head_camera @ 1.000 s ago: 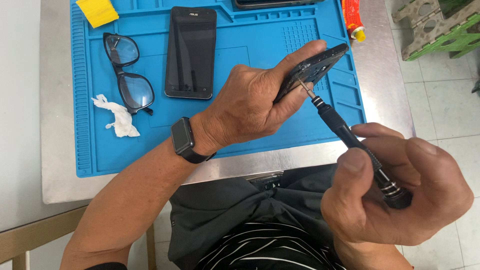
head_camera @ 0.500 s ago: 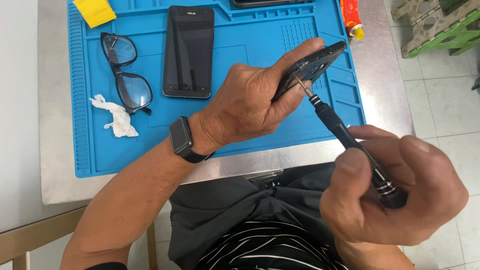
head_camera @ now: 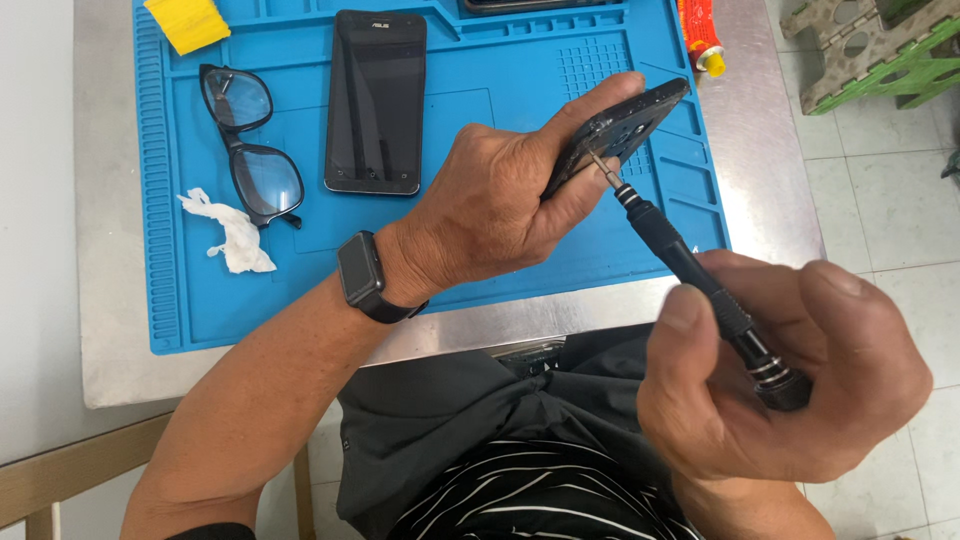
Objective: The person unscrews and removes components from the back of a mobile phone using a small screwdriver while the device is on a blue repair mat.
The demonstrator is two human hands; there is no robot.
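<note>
**Screwdriver tip set into tilted phone frame**

Little has moved since the earlier frame: both hands hold their poses over the mat (head_camera: 250, 310). Left hand (head_camera: 500, 205) grips a phone frame (head_camera: 625, 125), tilted above the mat's right part. Right hand (head_camera: 790, 385) is closed around a screwdriver (head_camera: 690, 265), off the mat's near edge, tip touching the frame. On the mat lie a phone (head_camera: 377, 100), glasses (head_camera: 250, 145) and tissue (head_camera: 230, 235), left of the hand.

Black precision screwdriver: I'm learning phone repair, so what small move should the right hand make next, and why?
Probably turn the black precision screwdriver with the fingertips while pressing lightly. Its tip already sits against the inner face of the black phone frame, which the left hand holds tilted above the blue silicone work mat; the right hand grips the handle end.
</note>
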